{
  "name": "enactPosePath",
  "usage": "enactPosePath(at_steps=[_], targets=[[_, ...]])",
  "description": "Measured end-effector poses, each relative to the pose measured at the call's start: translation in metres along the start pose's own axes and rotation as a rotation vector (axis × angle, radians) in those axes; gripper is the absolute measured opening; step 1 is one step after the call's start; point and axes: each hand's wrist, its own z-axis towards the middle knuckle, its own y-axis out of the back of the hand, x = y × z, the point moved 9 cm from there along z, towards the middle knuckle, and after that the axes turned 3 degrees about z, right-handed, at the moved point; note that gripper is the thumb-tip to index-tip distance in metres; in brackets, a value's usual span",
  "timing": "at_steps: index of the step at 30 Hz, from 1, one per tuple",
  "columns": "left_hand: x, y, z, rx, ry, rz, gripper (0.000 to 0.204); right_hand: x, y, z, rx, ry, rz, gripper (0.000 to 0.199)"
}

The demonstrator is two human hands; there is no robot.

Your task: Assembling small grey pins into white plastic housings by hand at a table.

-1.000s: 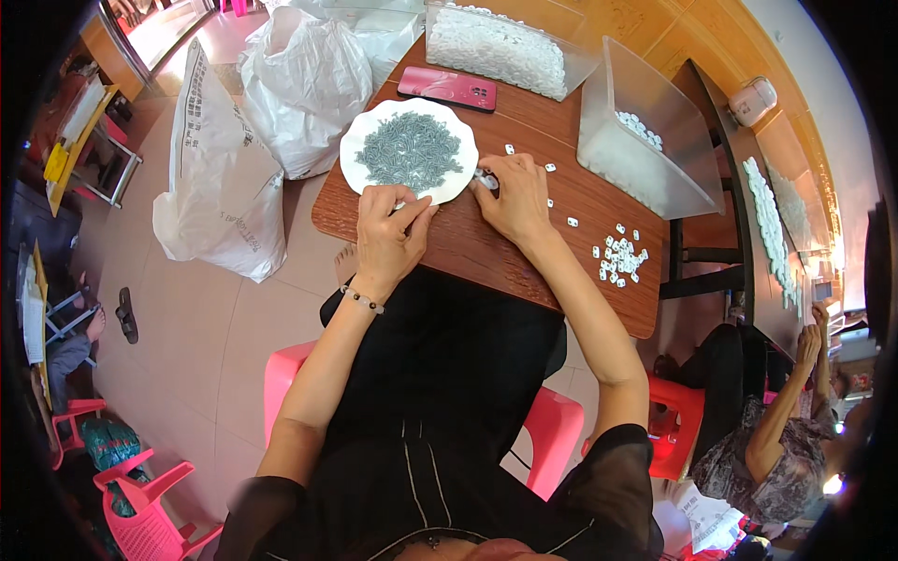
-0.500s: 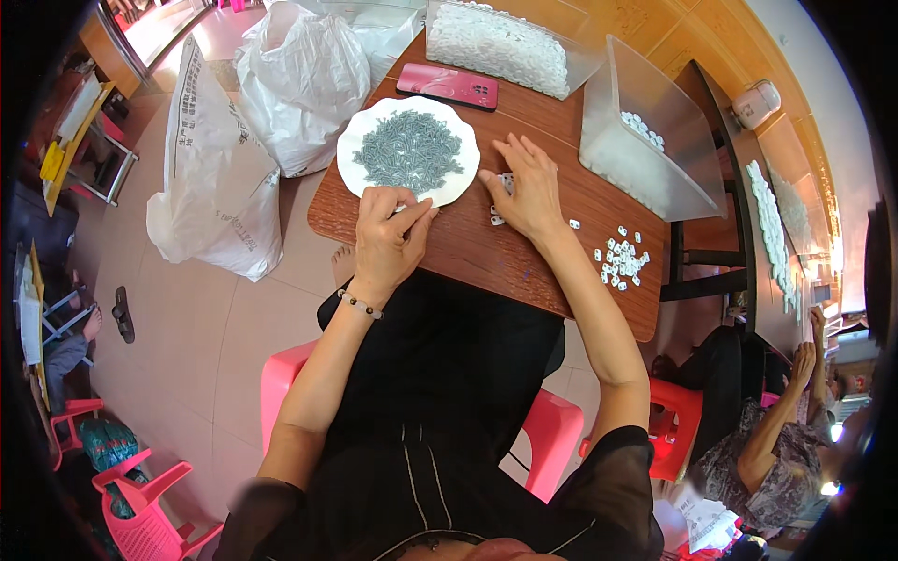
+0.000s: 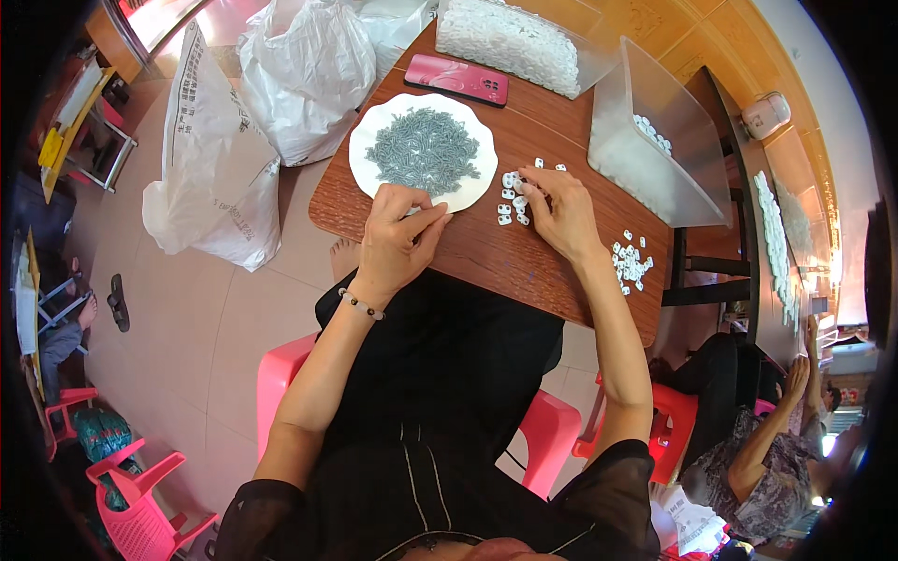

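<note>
On the brown table (image 3: pixel 468 271) a white scalloped plate (image 3: pixel 363 126) holds a heap of small grey rods (image 3: pixel 426 150). My left hand (image 3: pixel 400 238) is closed in a pinch at the plate's near rim; what the fingertips hold is hidden or too small to name. To the plate's right, small white pieces with dark holes (image 3: pixel 505 210) lie in short rows. My right hand (image 3: pixel 566 215) is bent over their right side, thumb and fingertips closed about one of them. More white pieces (image 3: pixel 632 262) form a loose pile beyond my right wrist.
A pink phone (image 3: pixel 456 79) lies behind the plate. Clear bins of white pieces, one on its side (image 3: pixel 510 42) and one upright (image 3: pixel 645 159), line the table's back and right. White sacks (image 3: pixel 220 154) stand at left. Another person (image 3: pixel 748 458) sits at right.
My right hand has moved a little to the right and curled its fingers, uncovering the white pieces beneath. My left hand stays pinched near the plate rim. The view has shifted slightly.
</note>
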Motion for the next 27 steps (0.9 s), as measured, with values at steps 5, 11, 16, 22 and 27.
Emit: enactPosePath(at_steps=[5,11,16,22,27], targets=[[-0.002,-0.002,-0.001,0.02,-0.019,-0.018,0.018,0.018,0.021,-0.01,-0.036,0.054,-0.105,0.015],[-0.009,0.003,0.002,-0.013,-0.019,0.016,0.022,0.026,0.017,-0.025,0.042,0.043,-0.161,0.01],[-0.007,0.005,-0.003,-0.092,-0.035,0.004,0.017,0.016,0.007,-0.035,0.021,-0.058,-0.158,0.012],[-0.008,0.012,-0.005,-0.121,-0.06,0.004,0.013,0.015,0.002,-0.036,0.005,-0.153,-0.154,0.012],[-0.022,0.006,-0.005,-0.105,-0.072,0.01,0.013,0.011,0.004,-0.041,0.027,-0.234,-0.115,0.012]])
